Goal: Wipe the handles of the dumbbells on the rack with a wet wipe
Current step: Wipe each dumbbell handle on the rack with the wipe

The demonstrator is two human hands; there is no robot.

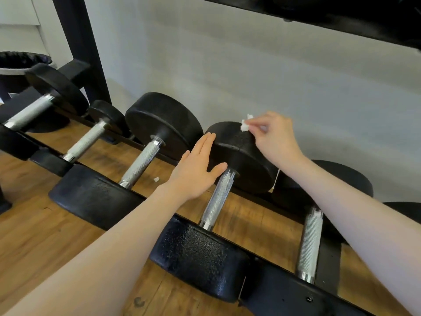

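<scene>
Several black dumbbells with knurled silver handles lie side by side on a black rack (284, 295). My left hand (196, 169) lies flat with straight fingers against the far head of the middle dumbbell (241, 156), just above its handle (217, 201). My right hand (273, 137) hovers over the top of that same head and pinches a small crumpled white wet wipe (245, 124) between its fingertips. Neighbouring handles show to the left (141, 163) and to the right (309, 245).
A small white scrap (156, 179) lies on the wooden floor (45, 236) under the rack. An upright black rack post (84, 49) stands at the back left, an upper shelf (341, 17) overhangs at the top, and a lined bin (18, 62) sits far left.
</scene>
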